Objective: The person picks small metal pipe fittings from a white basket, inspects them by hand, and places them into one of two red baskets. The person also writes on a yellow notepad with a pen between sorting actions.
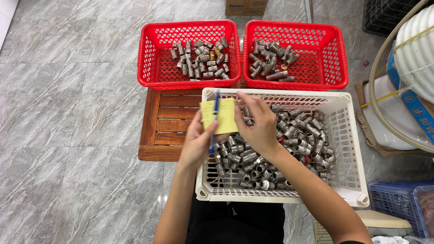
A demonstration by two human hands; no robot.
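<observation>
My left hand point(196, 143) holds a blue pen point(214, 121) and the lower edge of a yellow paper slip point(222, 118). My right hand point(258, 124) pinches the slip's right side. Both hands hover over the left part of a white plastic crate point(350, 135) filled with several grey metal pipe fittings point(298, 135). Past the crate stand two red baskets: the left red basket point(149, 54) and the right red basket point(337, 54), each with several metal fittings in it.
A brown wooden slatted stand point(167, 122) lies under the red baskets on the grey tiled floor point(68, 113). A coil of white hose point(418, 49) and cardboard are at the right. A blue crate point(389, 199) sits at the lower right.
</observation>
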